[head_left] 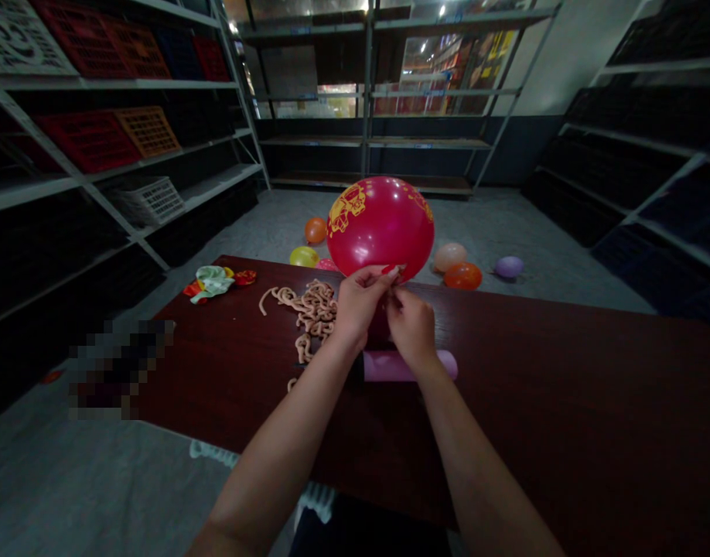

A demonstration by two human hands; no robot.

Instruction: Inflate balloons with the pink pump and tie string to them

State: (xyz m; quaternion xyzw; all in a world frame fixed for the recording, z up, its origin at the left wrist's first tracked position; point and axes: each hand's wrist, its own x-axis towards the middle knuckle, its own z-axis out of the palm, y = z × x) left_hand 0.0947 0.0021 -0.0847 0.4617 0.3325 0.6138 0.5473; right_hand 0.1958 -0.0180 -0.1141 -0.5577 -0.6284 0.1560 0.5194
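Observation:
An inflated red balloon (pixel 384 224) with yellow printed figures stands up above the table's far edge. My left hand (pixel 363 298) pinches it at its lower end, fingers pressed together around the neck. Close beside it, my right hand (pixel 411 321) is closed with its fingertips at the same neck; whether a string is between them I cannot make out. Under my right wrist lies a pink cylinder (pixel 390 366) with a dark end, a balloon pump by its look. To the left of my hands sits a tangled heap of beige cords (pixel 315 305).
Limp balloons (pixel 213 282) lie at the far left of the dark wooden table (pixel 564 371). Several inflated balloons, among them an orange one (pixel 462 276) and a purple one (pixel 509 268), rest on the floor beyond. Shelves with plastic crates (pixel 149 130) line the left wall.

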